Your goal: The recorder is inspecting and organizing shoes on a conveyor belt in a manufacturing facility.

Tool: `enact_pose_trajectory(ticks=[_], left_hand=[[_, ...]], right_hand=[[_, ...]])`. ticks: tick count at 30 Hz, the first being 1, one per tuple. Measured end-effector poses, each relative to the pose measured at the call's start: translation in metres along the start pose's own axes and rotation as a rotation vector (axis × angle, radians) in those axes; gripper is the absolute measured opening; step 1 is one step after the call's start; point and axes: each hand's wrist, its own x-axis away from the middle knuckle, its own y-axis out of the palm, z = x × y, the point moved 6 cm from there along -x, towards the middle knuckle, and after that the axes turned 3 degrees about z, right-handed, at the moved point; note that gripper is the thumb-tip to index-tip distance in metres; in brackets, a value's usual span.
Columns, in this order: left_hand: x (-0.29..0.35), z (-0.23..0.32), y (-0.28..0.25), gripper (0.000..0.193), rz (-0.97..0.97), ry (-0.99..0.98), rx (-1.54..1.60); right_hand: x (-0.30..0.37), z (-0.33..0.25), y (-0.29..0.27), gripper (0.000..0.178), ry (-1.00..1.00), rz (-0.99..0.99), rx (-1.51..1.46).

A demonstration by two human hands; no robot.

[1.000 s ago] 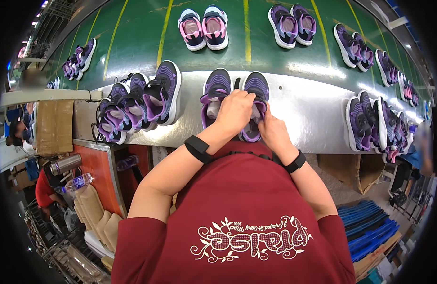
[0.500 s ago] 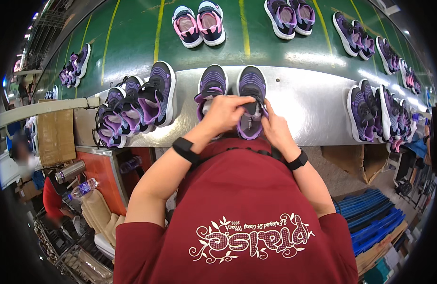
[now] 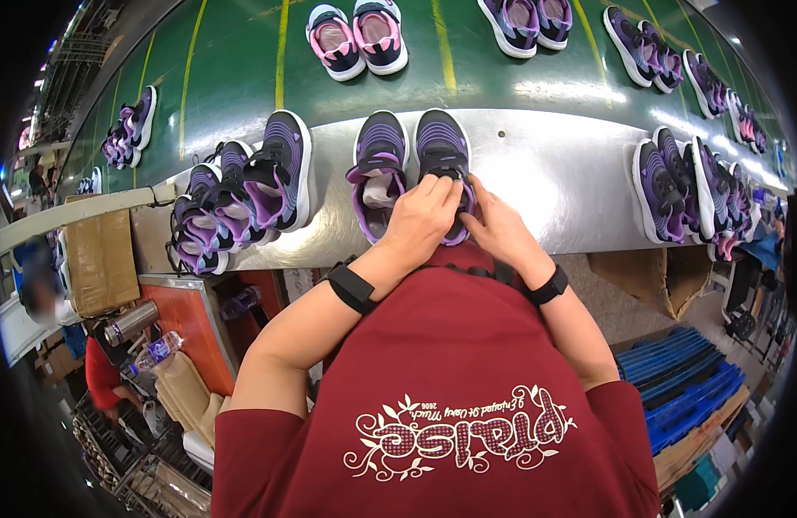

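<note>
While both hands, left hand (image 3: 423,220) and right hand (image 3: 500,226), close fingers on the right purple shoe (image 3: 443,155) at frame centre on the steel ledge (image 3: 554,186), strap fastening appears underway; next, likely the left purple shoe (image 3: 378,168).

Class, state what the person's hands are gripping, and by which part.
Both hands, left hand and right hand, grip the right-hand purple-and-black strapped shoe at its heel end and opening.

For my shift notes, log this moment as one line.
left hand on right purple shoe | right hand on same shoe | left purple shoe beside, untouched | metal ledge
</note>
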Motion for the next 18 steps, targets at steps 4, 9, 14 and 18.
enact_pose_trajectory(ticks=[4,9,14,18], left_hand=[[0.002,-0.002,0.000,0.038,-0.002,0.019,0.022],[-0.001,0.003,0.001,0.031,0.002,0.061,-0.008],[-0.006,0.001,-0.001,0.026,0.043,0.097,0.011],[-0.008,0.000,0.001,0.025,0.037,0.112,0.035]], right_hand=[[-0.013,0.033,-0.013,0.040,0.134,0.001,-0.473],[-0.041,0.005,-0.037,0.044,0.411,0.033,-0.543],[-0.053,0.011,-0.031,0.032,0.355,-0.149,-0.745],[-0.040,0.035,-0.026,0.030,0.318,-0.093,-0.586]])
